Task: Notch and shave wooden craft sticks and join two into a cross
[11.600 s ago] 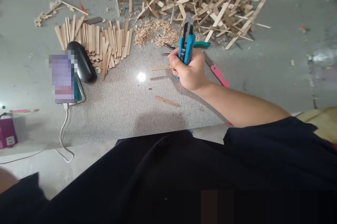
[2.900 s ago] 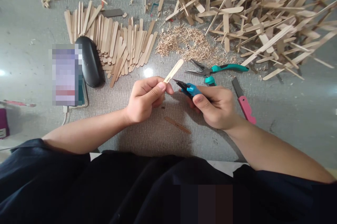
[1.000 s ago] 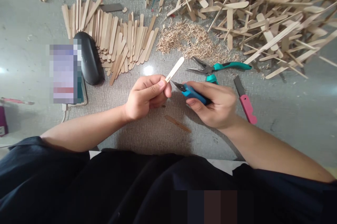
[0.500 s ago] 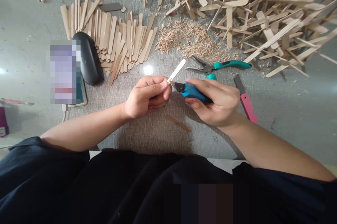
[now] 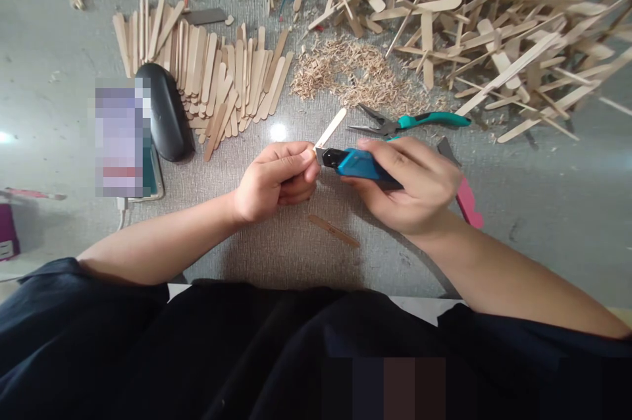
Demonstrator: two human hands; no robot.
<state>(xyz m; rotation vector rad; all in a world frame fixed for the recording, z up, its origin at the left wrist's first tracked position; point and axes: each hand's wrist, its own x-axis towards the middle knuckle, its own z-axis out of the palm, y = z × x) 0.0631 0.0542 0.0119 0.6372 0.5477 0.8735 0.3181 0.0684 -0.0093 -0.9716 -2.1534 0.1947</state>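
My left hand (image 5: 274, 180) pinches the near end of a pale wooden stick (image 5: 330, 128) that points up and to the right over the grey mat (image 5: 237, 209). My right hand (image 5: 412, 186) is wrapped round blue-handled cutters (image 5: 353, 162), whose black jaws sit against the stick right at my left fingertips. A short brown stick piece (image 5: 334, 231) lies on the mat below both hands.
A row of trimmed sticks (image 5: 217, 81) and a black case (image 5: 168, 110) lie to the left beside a phone (image 5: 123, 140). Wood chips (image 5: 355, 74), teal pliers (image 5: 415, 122), a pink knife (image 5: 464, 199) and a large pile of glued stick shapes (image 5: 474, 18) fill the far right.
The cutters have moved left until their jaws meet the stick at my left fingertips. My right hand has rolled over the handles. The left hand has barely moved.
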